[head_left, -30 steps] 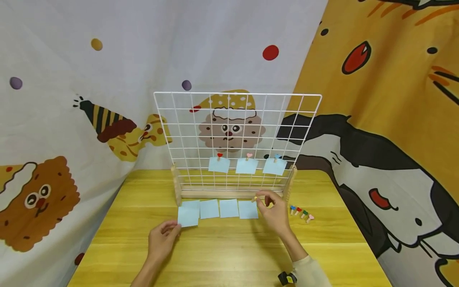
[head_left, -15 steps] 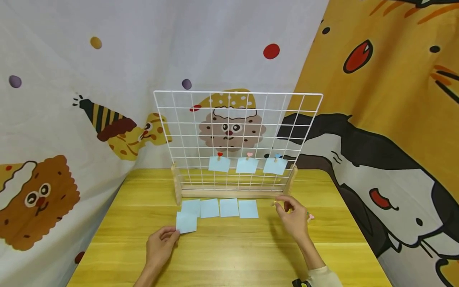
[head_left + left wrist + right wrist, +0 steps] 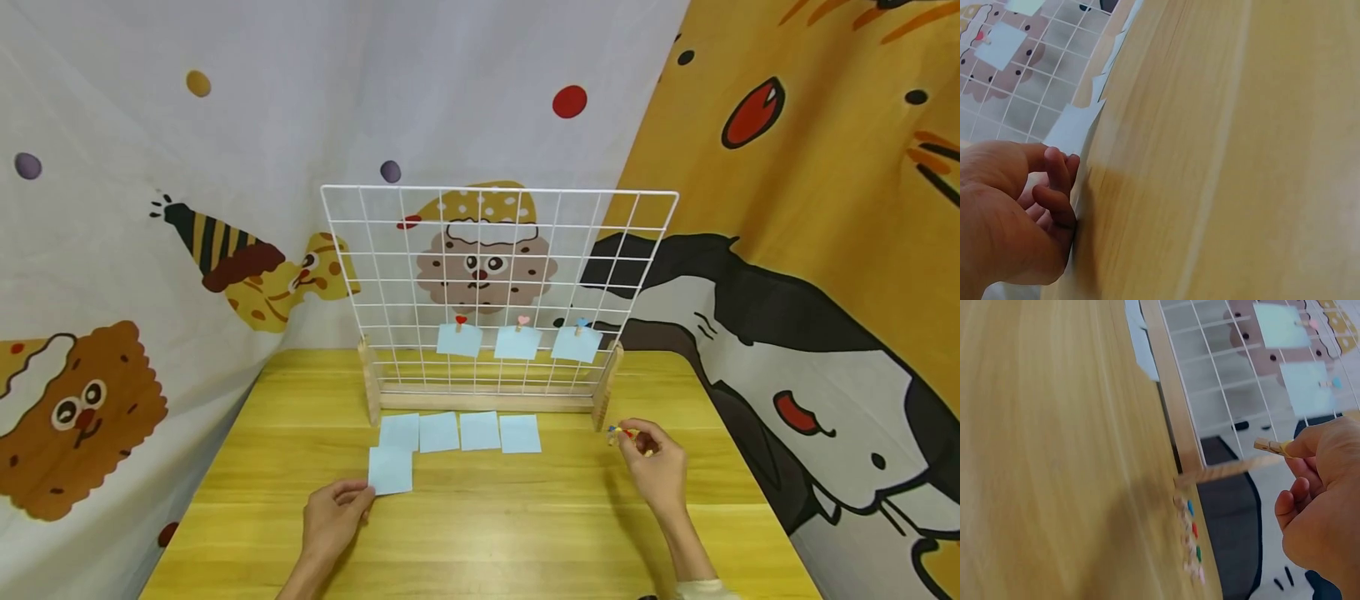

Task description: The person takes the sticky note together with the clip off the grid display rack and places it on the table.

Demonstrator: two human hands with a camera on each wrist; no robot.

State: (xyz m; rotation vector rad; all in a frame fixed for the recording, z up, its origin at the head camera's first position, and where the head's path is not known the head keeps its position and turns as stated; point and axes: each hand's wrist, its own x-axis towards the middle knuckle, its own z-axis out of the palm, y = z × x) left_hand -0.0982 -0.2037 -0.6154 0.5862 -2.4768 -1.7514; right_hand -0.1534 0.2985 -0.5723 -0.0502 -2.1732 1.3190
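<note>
At the table's left front, my left hand [image 3: 332, 521] pinches the lower left corner of a light blue paper note [image 3: 391, 471]. That note partly overlaps the leftmost of several similar notes [image 3: 480, 432] lying in a row. Over on the right, my right hand [image 3: 660, 467] pinches a mini wooden clothespin [image 3: 1270, 447] with a yellow top, held above the table. Several more mini clothespins [image 3: 1189, 540], topped blue, red, green and pink, lie below it, partly hidden by the hand in the head view.
A white wire grid [image 3: 498, 250] stands upright in a wooden base [image 3: 495, 402] behind the row. Three blue notes hang on it, each by a clothespin, such as the middle note [image 3: 517, 342]. A printed curtain [image 3: 465, 83] hangs behind the wooden table [image 3: 480, 533].
My right hand has moved right, from the row's right end to the loose clothespins, carrying the yellow-topped one. My left hand has drawn its note slightly toward me, exposing the note behind.
</note>
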